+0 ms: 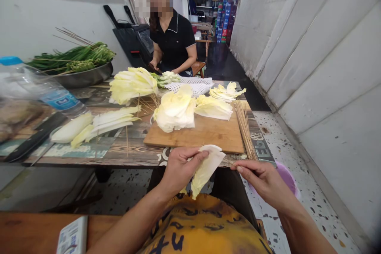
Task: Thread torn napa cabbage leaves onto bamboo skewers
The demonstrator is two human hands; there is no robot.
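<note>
My left hand (183, 168) holds a pale yellow-white napa cabbage leaf (206, 170) at its upper edge, just over the table's near edge. My right hand (263, 178) is pinched around what looks like a thin bamboo skewer (231, 162), whose tip points towards the leaf. Beyond them, a wooden cutting board (193, 137) carries a heap of cabbage leaves (174, 111). A bundle of bamboo skewers (244, 129) lies along the board's right side. More leaves (114, 121) and a leaf bunch (132, 85) lie on the patterned table (133, 154).
A seated person in a black polo shirt (172, 41) faces me across the table. A steel bowl of green stalks (83, 75), a plastic bottle (38, 87) and a dark-handled knife (32, 139) are at left. A white wall (312, 67) runs along the right.
</note>
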